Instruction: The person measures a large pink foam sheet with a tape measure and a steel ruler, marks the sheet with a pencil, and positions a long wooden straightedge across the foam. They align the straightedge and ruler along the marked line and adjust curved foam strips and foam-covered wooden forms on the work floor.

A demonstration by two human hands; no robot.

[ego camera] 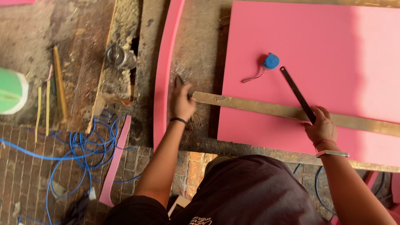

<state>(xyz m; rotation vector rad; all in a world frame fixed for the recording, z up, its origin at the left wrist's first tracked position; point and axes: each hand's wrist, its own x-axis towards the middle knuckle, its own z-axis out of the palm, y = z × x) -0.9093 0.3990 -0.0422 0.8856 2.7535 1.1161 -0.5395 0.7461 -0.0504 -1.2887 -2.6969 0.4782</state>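
A large pink sheet [316, 46] lies on a worn work table. Across its lower part runs a long wooden straightedge [266, 109]. My left hand [183, 100] rests at the straightedge's left end on the bare table, and seems to hold a small dark pointed tool; I cannot tell for sure. My right hand [321, 125] presses on the straightedge over the pink sheet and grips a thin dark metal ruler [296, 93] that slants up to the left. A blue tape measure [271, 61] with a short strap lies on the sheet above the ruler's tip.
A narrow curved pink strip [163, 75] lies left of my left hand. A metal tin [120, 56] sits at the table's left edge. Blue cable [79, 150] coils on the brick floor beside another pink offcut [116, 158]. A green and white object [11, 91] is at far left.
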